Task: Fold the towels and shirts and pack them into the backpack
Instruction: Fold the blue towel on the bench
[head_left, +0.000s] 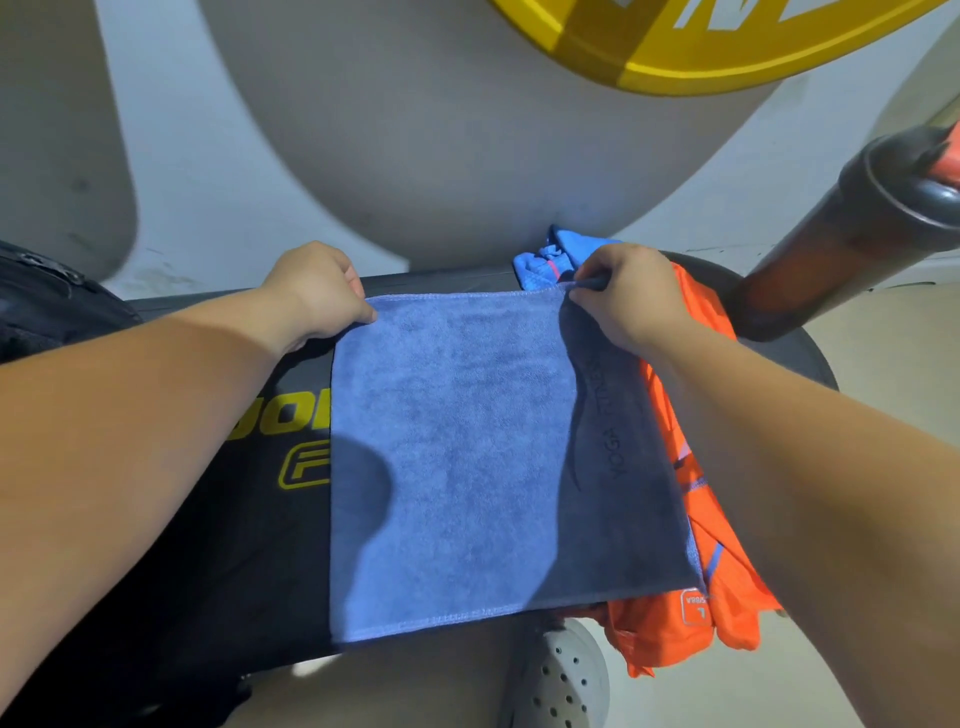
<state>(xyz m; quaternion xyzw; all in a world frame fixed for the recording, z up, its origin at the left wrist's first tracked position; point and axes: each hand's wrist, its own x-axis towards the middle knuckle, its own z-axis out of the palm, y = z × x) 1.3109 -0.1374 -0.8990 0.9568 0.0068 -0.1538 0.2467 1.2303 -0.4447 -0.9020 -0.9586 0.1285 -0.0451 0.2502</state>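
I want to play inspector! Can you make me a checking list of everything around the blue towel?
Surface: black padded bench with yellow lettering, partly covered.
Job's things: blue towel spread flat on the bench; orange shirt crumpled beside it at the right, partly under its edge; light blue garment bunched at the far edge; black backpack at the far left.
Clutter: nothing seen.
Hands: left hand and right hand each pinch a far corner of the towel.
Cables: nothing seen.
Surroundings: yellow weight plate above, dark bar at right, grey perforated shoe on the floor.
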